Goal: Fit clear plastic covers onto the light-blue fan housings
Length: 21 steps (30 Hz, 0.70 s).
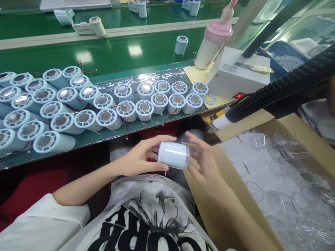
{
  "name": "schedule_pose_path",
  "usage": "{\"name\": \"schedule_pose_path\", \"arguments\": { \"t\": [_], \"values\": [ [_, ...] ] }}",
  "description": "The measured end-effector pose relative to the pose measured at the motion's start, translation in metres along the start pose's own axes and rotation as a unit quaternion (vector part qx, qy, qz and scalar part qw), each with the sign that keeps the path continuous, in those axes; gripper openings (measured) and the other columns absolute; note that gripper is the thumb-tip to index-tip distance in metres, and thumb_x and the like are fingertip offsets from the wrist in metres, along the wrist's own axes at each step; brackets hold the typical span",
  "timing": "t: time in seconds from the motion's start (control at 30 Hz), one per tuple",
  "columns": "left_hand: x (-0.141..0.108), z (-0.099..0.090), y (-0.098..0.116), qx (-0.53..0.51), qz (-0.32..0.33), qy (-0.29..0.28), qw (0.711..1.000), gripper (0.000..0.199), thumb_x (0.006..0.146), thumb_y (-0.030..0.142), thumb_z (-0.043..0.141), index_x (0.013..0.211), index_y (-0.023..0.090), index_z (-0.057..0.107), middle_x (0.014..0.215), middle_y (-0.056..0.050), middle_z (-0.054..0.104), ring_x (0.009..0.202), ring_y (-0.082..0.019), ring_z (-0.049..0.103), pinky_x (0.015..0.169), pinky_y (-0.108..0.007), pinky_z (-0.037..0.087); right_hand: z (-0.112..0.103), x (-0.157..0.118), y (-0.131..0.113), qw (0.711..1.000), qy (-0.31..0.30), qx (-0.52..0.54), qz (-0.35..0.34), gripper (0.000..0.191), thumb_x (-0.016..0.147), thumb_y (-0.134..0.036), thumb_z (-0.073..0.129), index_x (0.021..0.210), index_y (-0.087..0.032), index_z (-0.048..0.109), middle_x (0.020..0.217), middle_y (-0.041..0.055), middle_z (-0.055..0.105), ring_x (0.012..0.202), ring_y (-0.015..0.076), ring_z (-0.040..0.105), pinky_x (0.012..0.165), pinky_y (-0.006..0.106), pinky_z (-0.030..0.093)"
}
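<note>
My left hand (141,155) is closed around a light blue cylindrical housing (172,154), which lies on its side above my lap. A clear plastic cover sits over its right end, and a thin wire dangles beneath it. Just right of that end, my right hand (205,162) has its fingers apart and curved, partly smeared by motion. I see nothing held in it; whether a fingertip touches the cover I cannot tell. Ahead, several similar blue housings (144,110) with round metal discs on top stand in rows along the bench, thin red wires trailing from some.
At my right is a cardboard box (209,195) containing clear plastic covers (285,205). A black flexible hose (277,87) slants above it. Beyond stand a white box-shaped device (238,75) and a pink-lidded bottle (213,43). A green conveyor (115,52) runs behind the bench, carrying more parts.
</note>
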<state>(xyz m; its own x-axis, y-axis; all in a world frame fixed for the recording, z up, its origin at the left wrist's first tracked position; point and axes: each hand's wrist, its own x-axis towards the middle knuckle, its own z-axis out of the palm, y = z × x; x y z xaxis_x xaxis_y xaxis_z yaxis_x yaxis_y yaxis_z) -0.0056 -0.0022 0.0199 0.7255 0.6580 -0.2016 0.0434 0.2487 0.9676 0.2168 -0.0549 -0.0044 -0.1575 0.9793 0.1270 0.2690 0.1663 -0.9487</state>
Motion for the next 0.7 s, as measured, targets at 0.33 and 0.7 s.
{"name": "schedule_pose_path", "arguments": {
  "t": [0.33, 0.7],
  "values": [
    [0.001, -0.004, 0.004, -0.012, 0.031, -0.042, 0.999, 0.070, 0.074, 0.015, 0.076, 0.137, 0.029, 0.049, 0.141, -0.010, 0.051, 0.123, -0.025, 0.056, 0.101, -0.035, 0.048, -0.005, -0.002, -0.006, 0.968, -0.081, 0.210, 0.107, 0.048, 0.081, -0.035, 0.072, 0.127, -0.035, 0.057, 0.120, 0.0026, 0.067, 0.103, 0.0208, 0.066, 0.083, 0.032, 0.057],
    [0.007, -0.007, -0.011, -0.099, -0.062, -0.044, 0.992, 0.074, 0.077, 0.020, 0.074, 0.143, 0.026, 0.042, 0.127, -0.011, 0.063, 0.113, -0.024, 0.062, 0.091, -0.035, 0.052, -0.003, 0.001, -0.003, 0.943, -0.079, 0.239, 0.219, 0.055, 0.070, -0.029, 0.079, 0.123, -0.024, 0.063, 0.084, 0.0013, 0.072, 0.076, 0.0187, 0.066, 0.074, 0.033, 0.056]
  ]
}}
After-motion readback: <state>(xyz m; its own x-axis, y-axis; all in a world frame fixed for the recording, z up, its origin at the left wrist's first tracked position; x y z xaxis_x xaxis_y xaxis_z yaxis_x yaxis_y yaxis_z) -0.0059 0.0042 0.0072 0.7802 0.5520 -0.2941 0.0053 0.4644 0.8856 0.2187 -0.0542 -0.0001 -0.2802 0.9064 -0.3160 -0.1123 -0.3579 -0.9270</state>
